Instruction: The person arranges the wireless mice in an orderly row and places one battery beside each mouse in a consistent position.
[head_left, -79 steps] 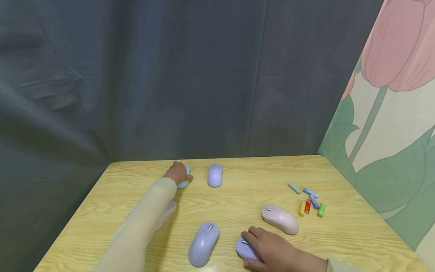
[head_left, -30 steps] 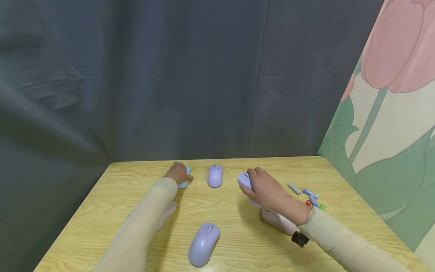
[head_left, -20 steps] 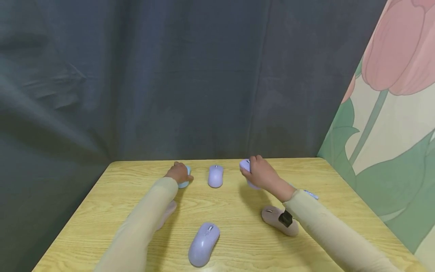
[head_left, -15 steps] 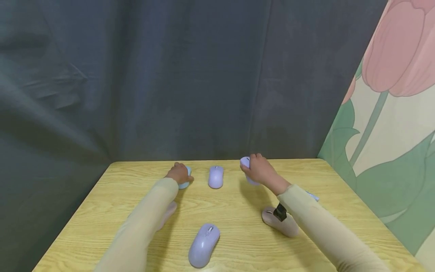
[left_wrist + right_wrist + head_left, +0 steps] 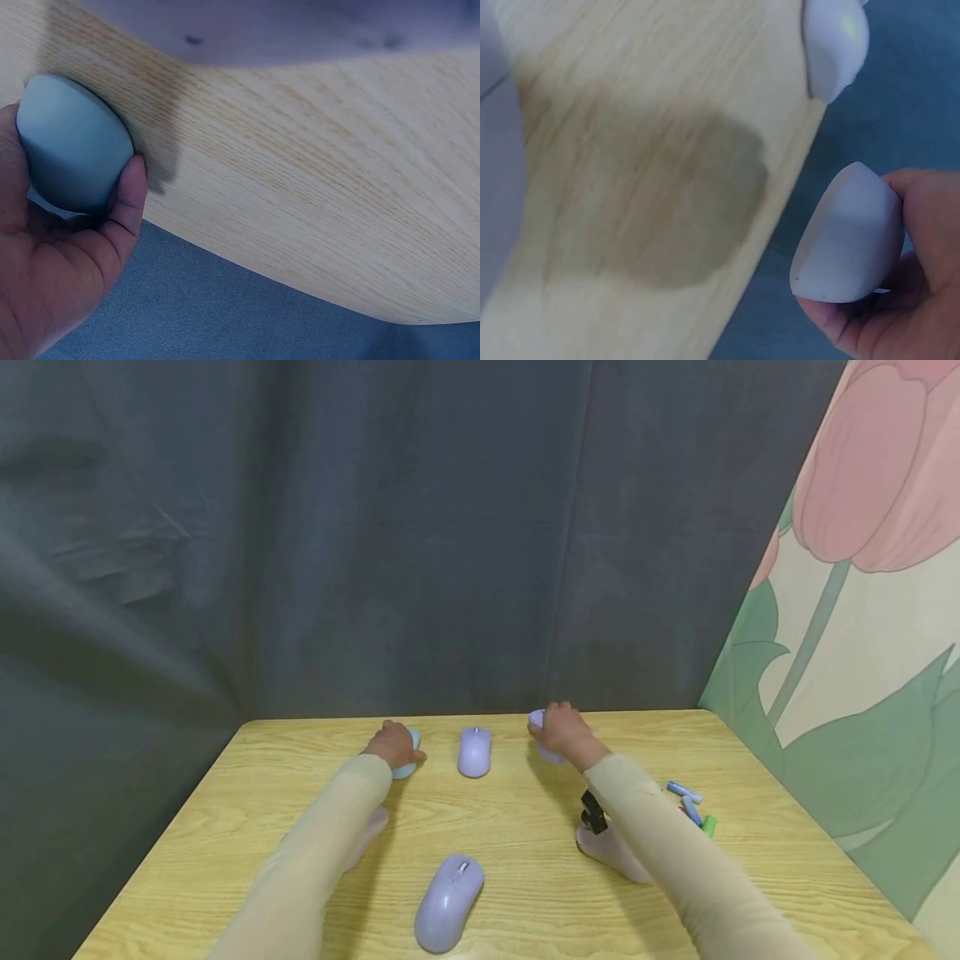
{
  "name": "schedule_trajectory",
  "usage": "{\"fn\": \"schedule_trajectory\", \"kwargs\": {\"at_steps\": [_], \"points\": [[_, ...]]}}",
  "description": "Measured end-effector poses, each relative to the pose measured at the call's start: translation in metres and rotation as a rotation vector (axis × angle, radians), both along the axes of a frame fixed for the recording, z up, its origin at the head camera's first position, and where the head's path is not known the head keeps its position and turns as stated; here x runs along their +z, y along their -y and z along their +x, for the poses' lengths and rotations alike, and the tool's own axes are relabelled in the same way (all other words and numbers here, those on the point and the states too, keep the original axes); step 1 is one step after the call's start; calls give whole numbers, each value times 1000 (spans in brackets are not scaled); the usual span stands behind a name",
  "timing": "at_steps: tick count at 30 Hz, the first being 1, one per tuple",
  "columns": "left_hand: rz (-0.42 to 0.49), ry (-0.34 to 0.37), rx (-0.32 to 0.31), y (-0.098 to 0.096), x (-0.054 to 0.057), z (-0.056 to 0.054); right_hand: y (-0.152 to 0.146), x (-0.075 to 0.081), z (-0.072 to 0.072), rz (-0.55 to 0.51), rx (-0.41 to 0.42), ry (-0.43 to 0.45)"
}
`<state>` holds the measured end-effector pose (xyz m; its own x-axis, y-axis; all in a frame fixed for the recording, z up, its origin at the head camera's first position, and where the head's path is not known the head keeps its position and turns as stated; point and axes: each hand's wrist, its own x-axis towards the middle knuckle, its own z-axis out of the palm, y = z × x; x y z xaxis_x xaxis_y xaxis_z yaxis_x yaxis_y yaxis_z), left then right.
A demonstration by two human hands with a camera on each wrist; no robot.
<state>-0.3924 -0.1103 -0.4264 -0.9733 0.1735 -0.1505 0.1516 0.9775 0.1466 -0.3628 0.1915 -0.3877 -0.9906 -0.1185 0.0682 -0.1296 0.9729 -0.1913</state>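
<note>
My left hand (image 5: 392, 745) grips a light blue computer mouse (image 5: 75, 142) by its sides at the back left of the table; the left wrist view shows thumb and fingers on either side. At the back right, my right hand (image 5: 564, 732) holds a lavender mouse (image 5: 851, 236) above the tabletop, its shadow falling on the wood in the right wrist view. Between the two hands stands another lavender mouse (image 5: 474, 752). A larger lavender mouse (image 5: 450, 903) lies near the front.
A pink mouse (image 5: 615, 852) lies under my right forearm, and another pink mouse (image 5: 369, 837) is partly covered by my left sleeve. Several batteries (image 5: 690, 808) lie at the right of the wooden table (image 5: 480, 818). A dark curtain (image 5: 420, 543) hangs behind.
My right hand has lifted the lavender mouse from the front right and carried it to the back of the table. My left hand stays on the light blue mouse.
</note>
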Motion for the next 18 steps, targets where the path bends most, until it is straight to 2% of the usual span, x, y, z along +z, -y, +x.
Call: {"fn": "schedule_trajectory", "kwargs": {"at_steps": [7, 18], "points": [[21, 0, 32, -1, 0, 1, 0, -9, -7, 7, -34, 92], [15, -5, 14, 0, 0, 1, -1, -24, -11, -69, -90, 147]]}}
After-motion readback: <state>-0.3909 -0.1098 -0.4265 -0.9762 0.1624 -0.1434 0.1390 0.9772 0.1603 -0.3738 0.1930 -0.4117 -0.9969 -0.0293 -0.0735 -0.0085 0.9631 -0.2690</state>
